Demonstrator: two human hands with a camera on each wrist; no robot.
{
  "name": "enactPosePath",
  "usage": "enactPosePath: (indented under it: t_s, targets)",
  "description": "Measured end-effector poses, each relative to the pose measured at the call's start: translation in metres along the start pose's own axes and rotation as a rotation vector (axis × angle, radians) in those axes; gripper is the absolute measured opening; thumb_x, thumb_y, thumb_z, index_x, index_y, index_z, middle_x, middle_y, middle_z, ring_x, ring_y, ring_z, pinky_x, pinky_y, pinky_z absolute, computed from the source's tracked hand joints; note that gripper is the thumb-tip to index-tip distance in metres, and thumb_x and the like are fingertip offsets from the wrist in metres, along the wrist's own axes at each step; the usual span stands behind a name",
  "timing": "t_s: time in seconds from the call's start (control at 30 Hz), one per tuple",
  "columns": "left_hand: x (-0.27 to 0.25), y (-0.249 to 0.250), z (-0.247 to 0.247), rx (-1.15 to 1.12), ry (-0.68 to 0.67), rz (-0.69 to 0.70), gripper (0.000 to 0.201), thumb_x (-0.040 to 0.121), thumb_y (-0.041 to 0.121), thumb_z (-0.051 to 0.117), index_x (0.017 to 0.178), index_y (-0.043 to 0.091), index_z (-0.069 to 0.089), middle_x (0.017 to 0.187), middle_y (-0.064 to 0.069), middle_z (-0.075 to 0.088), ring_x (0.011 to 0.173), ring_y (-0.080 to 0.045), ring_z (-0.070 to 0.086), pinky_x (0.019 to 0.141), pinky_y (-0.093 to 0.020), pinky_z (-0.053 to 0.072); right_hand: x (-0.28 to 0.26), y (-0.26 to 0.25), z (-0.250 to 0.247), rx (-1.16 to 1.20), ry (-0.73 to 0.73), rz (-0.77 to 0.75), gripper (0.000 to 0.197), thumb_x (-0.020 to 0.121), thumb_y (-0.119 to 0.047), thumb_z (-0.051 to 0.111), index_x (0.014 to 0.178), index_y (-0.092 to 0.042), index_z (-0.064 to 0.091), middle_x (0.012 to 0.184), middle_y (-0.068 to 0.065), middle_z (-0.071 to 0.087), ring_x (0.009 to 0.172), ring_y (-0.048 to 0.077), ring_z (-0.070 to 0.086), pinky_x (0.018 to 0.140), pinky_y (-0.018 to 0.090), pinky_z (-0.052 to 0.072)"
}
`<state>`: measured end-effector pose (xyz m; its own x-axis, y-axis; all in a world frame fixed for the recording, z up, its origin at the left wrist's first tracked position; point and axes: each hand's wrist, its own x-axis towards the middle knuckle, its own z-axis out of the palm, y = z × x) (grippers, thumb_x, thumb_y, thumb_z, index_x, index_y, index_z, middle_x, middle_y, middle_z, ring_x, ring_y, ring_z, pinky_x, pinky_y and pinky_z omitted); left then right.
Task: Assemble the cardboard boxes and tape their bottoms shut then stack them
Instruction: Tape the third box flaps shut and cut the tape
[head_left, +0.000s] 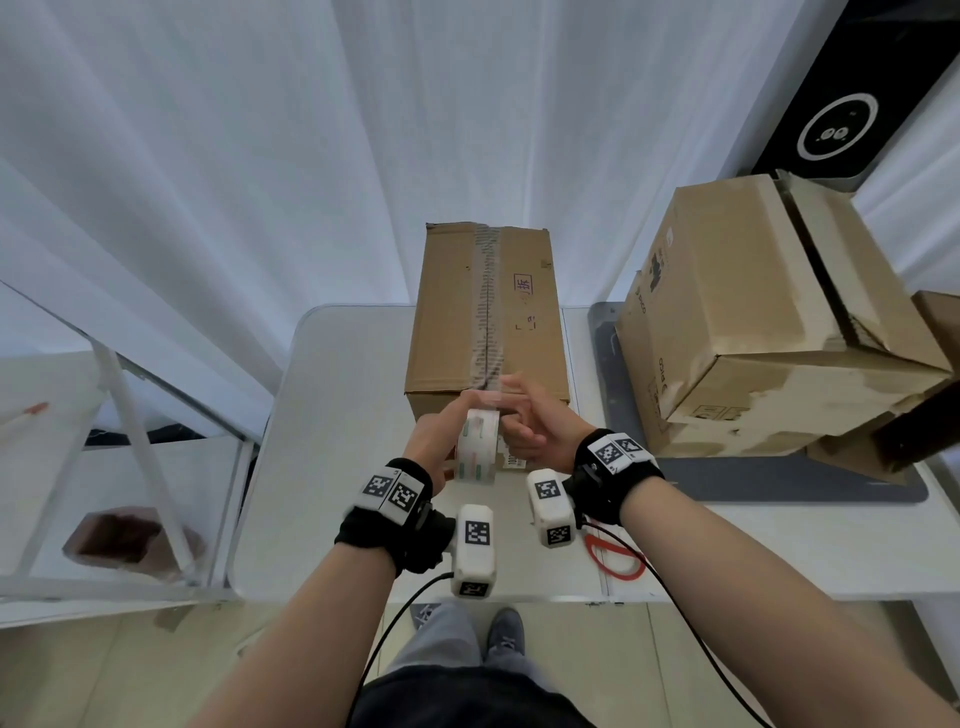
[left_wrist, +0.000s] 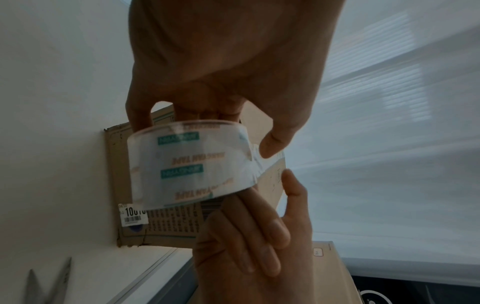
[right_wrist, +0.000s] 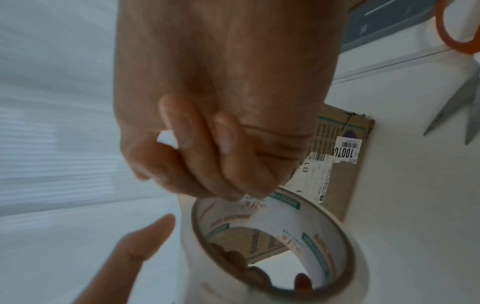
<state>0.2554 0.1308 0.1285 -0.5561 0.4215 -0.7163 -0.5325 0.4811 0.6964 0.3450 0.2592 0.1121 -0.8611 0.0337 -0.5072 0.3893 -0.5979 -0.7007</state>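
Observation:
A brown cardboard box (head_left: 447, 312) stands on the white table (head_left: 337, 415), with a strip of clear tape (head_left: 485, 291) running along its top seam toward me. At the box's near top edge my left hand (head_left: 436, 441) holds the clear tape roll (head_left: 478, 452), fingers through its core and thumb on the tape leading to the box. In the left wrist view the printed roll (left_wrist: 187, 164) sits in front of the box's labelled near face (left_wrist: 119, 185). My right hand (head_left: 530, 426) is beside the roll with its fingers curled, fingertips (right_wrist: 246, 193) at the roll's rim (right_wrist: 272, 246), thumb raised to the box edge.
Red-handled scissors (head_left: 618, 564) lie on the table near my right wrist. To the right, a stack of larger cardboard boxes (head_left: 753, 312) sits on a grey mat (head_left: 727, 483). A clear shelf unit (head_left: 104, 467) stands left of the table. White curtains hang behind.

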Motion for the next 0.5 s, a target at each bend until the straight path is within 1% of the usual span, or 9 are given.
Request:
enactPosePath:
  t_s: [0.07, 0.1, 0.13, 0.17, 0.2, 0.27, 0.37, 0.43, 0.5]
  targets:
    - [0.003, -0.002, 0.002, 0.008, 0.017, 0.009, 0.056, 0.076, 0.053, 0.075, 0.110, 0.010, 0.066, 0.091, -0.006, 0.068, 0.083, -0.022, 0.062, 0.067, -0.032, 0.047, 0.001, 0.000, -0.003, -0.001, 0.028, 0.020, 0.054, 0.104, -0.051, 0.036, 0.093, -0.019, 0.079, 0.035, -0.007, 0.033, 0.028, 0.005, 0.025, 0.037, 0.020, 0.012]
    - [0.005, -0.003, 0.004, 0.018, 0.036, 0.021, 0.054, 0.076, 0.054, 0.076, 0.107, 0.010, 0.066, 0.094, -0.007, 0.068, 0.085, -0.022, 0.062, 0.069, -0.032, 0.048, 0.003, 0.001, -0.004, 0.004, 0.048, 0.025, 0.049, 0.104, -0.048, 0.038, 0.106, -0.018, 0.077, 0.036, -0.007, 0.032, 0.028, 0.005, 0.025, 0.036, 0.019, 0.014]
    - [0.008, -0.004, 0.006, 0.033, 0.053, 0.037, 0.050, 0.078, 0.053, 0.076, 0.103, 0.010, 0.066, 0.094, -0.008, 0.068, 0.084, -0.022, 0.062, 0.071, -0.032, 0.048, 0.005, 0.001, -0.006, 0.013, 0.063, 0.026, 0.045, 0.105, -0.044, 0.040, 0.121, -0.016, 0.071, 0.037, -0.007, 0.032, 0.029, 0.004, 0.025, 0.034, 0.018, 0.016]
    - [0.010, -0.006, 0.007, 0.052, 0.068, 0.053, 0.046, 0.079, 0.051, 0.076, 0.097, 0.010, 0.066, 0.092, -0.008, 0.069, 0.082, -0.022, 0.063, 0.074, -0.032, 0.048, 0.006, 0.001, -0.007, 0.017, 0.076, 0.027, 0.043, 0.106, -0.040, 0.041, 0.131, -0.015, 0.064, 0.038, -0.007, 0.032, 0.029, 0.005, 0.025, 0.033, 0.018, 0.019]
    - [0.013, -0.007, 0.008, 0.076, 0.072, 0.070, 0.042, 0.080, 0.049, 0.076, 0.091, 0.009, 0.067, 0.089, -0.009, 0.068, 0.079, -0.022, 0.062, 0.074, -0.032, 0.047, 0.007, 0.002, -0.008, 0.013, 0.090, 0.029, 0.042, 0.106, -0.036, 0.041, 0.136, -0.014, 0.060, 0.038, -0.007, 0.032, 0.029, 0.005, 0.025, 0.032, 0.018, 0.020]
    - [0.016, -0.009, 0.010, 0.113, 0.063, 0.086, 0.039, 0.082, 0.047, 0.075, 0.084, 0.009, 0.066, 0.083, -0.008, 0.065, 0.073, -0.021, 0.059, 0.068, -0.028, 0.043, 0.006, 0.003, -0.009, 0.005, 0.100, 0.025, 0.041, 0.106, -0.033, 0.042, 0.137, -0.013, 0.059, 0.039, -0.007, 0.032, 0.030, 0.005, 0.025, 0.031, 0.018, 0.021]
    - [0.017, -0.011, 0.010, 0.120, 0.060, 0.088, 0.038, 0.084, 0.046, 0.073, 0.085, 0.010, 0.065, 0.076, -0.003, 0.060, 0.069, -0.016, 0.053, 0.059, -0.027, 0.035, 0.008, 0.007, -0.007, -0.027, 0.126, -0.008, 0.038, 0.103, -0.032, 0.050, 0.133, -0.012, 0.062, 0.041, -0.006, 0.034, 0.032, 0.005, 0.025, 0.032, 0.018, 0.021]
    - [0.018, -0.012, 0.010, 0.119, 0.051, 0.093, 0.034, 0.086, 0.043, 0.072, 0.084, 0.010, 0.064, 0.073, -0.002, 0.058, 0.068, -0.016, 0.052, 0.058, -0.027, 0.033, 0.011, 0.010, -0.007, -0.030, 0.161, -0.028, 0.036, 0.102, -0.030, 0.052, 0.131, -0.011, 0.064, 0.043, -0.006, 0.035, 0.035, 0.006, 0.025, 0.034, 0.018, 0.020]
    - [0.019, -0.015, 0.010, 0.119, 0.039, 0.097, 0.033, 0.086, 0.042, 0.072, 0.085, 0.010, 0.066, 0.075, -0.003, 0.060, 0.071, -0.018, 0.053, 0.059, -0.027, 0.034, 0.013, 0.014, -0.006, -0.017, 0.194, -0.032, 0.035, 0.103, -0.028, 0.051, 0.130, -0.010, 0.064, 0.043, -0.005, 0.035, 0.035, 0.006, 0.024, 0.035, 0.018, 0.020]
